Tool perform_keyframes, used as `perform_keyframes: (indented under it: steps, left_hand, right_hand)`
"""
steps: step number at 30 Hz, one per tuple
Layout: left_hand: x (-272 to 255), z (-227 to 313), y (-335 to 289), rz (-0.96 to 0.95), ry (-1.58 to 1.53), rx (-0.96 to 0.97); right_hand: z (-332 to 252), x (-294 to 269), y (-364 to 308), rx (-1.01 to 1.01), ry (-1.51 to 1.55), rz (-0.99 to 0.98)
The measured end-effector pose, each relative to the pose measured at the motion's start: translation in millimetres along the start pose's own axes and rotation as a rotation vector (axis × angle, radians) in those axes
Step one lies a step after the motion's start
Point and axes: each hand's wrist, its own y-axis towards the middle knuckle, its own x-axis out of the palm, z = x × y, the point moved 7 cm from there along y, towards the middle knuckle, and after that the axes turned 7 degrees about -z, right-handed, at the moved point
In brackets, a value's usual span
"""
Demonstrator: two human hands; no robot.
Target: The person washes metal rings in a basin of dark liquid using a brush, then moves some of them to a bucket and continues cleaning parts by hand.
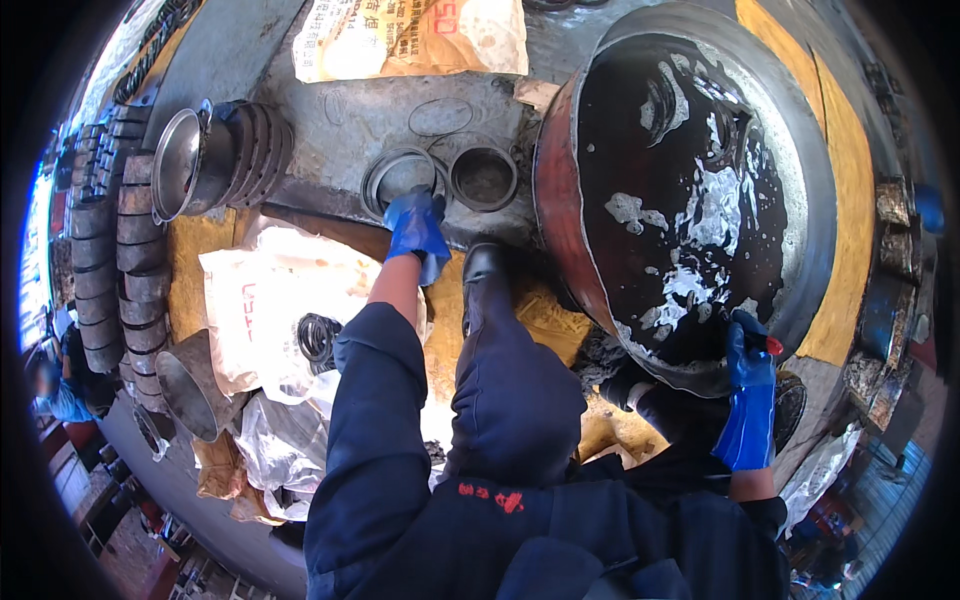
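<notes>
A large round tub [565, 190] fills the right side, holding dark liquid [625, 120] with pale foam patches; it stands near the person's legs, presumably for easy reach. A pale sack [250, 310] lies left of the raised knee [520, 400].

The blue-gloved right hand [748, 375] is at the tub's near rim, probably steadied there; its fingers look curled, but I cannot tell whether this grip is clenched on anything. The blue-gloved left hand [415, 225] reaches to the near edge of a wide metal ring [369, 182]; whether that grip grasps or merely rests is hidden.

This ring lies on the grey surface [330, 150], left of the tub, just beside a smaller ring [484, 206], the 2 apparently kept close at hand. A small red piece [774, 345] shows beside the right glove.
</notes>
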Motion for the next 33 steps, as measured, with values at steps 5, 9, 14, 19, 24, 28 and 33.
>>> perform_keyframes:
  steps: [5, 9, 14, 19, 24, 28, 33]
  left_hand:
    - [-6.5, -0.8, -8.4, 0.126, -0.100, -0.041]
    - [-16.1, 11.9, -11.8, 0.035, -0.133, -0.152]
    - [21.0, 0.0, 3.1, -0.004, -0.083, -0.251]
    - [27.4, 5.2, -0.4, 0.061, -0.136, -0.230]
    - [17.7, 7.5, -4.7, 0.030, -0.142, -0.266]
    - [14.6, 8.6, -8.3, 0.042, -0.135, -0.267]
    - [9.3, 6.9, -17.6, 0.001, -0.204, -0.302]
  right_hand:
    - [4.8, -0.2, 2.2, 0.009, 0.002, -0.013]
    - [2.9, -2.6, 0.0, 0.067, 0.028, 0.021]
    - [6.3, -2.9, 2.0, 0.062, -0.057, -0.004]
    - [-5.6, -2.5, -0.1, 0.072, -0.011, 0.009]
    - [-10.7, -0.9, -1.5, 0.137, 0.073, -0.020]
    - [-0.3, 0.1, 0.7, 0.090, 0.095, -0.036]
    - [-10.1, -3.0, 0.2, 0.027, -0.036, 0.007]
